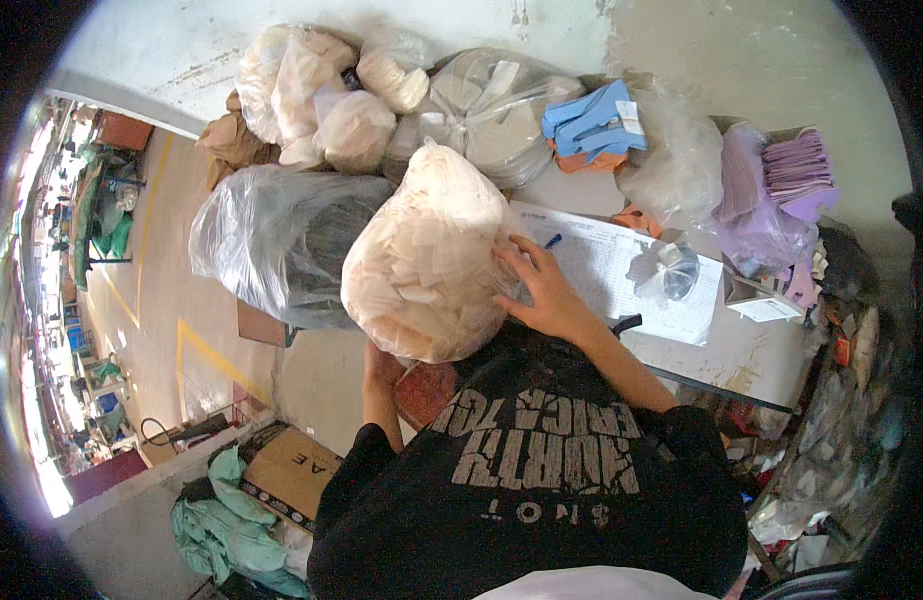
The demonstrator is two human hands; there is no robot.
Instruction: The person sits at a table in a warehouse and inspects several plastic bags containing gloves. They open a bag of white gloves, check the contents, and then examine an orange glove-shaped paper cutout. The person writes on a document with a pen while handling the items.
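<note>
A clear plastic bag packed with cream-coloured flat pieces (421, 260) is in front of my chest, at the near edge of the table. My right hand (546, 290) holds its right side, with the fingers spread and their tips pressed to the plastic. Beneath the bag's lower left is my left hand (381, 362); the bag covers its fingers. Right beyond my right hand lies a printed sheet (601, 270) with a blue pen (553, 241) on it. A small clear bag with a dark content (669, 272) sits on the sheet.
A large clear bag of dark material (301, 240) stands at the left. Along the wall are bags of cream pieces (354, 130), stacked blue pieces (596, 120) and purple pieces (796, 170). A cardboard box (289, 475) and green cloth (226, 520) lie lower left. Scrap bags (811, 480) crowd the right.
</note>
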